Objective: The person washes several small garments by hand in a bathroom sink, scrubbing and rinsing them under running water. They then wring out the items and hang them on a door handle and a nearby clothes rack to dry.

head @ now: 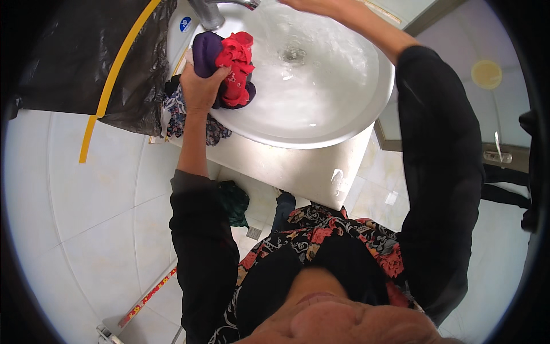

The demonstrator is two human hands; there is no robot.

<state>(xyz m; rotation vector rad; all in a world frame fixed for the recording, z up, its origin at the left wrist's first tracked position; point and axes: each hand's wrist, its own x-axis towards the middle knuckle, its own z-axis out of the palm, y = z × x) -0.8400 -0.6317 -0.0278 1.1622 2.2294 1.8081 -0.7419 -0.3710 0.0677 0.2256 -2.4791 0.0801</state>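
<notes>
My left hand (202, 90) grips a bundle of cloth at the left rim of a white washbasin (300, 144). The bundle pairs a red patterned cloth (236, 81) with a dark purple cloth (206, 53). Under and beside that hand, a blue floral cloth (218, 131) lies on the counter against the basin. At the top edge of the picture, my right hand (307, 5) reaches over the far side of the basin, right of the metal faucet (210, 17); it is partly cut off, and its fingers are hard to make out. Water swirls around the drain (294, 53).
Black plastic sheeting (86, 56) with yellow tape (116, 64) covers the area at left. The pale counter (275, 167) has a pointed front corner near my body. Below are a dark green bag (233, 204) and a floor drain (254, 232). A framed glass panel (464, 103) stands at right.
</notes>
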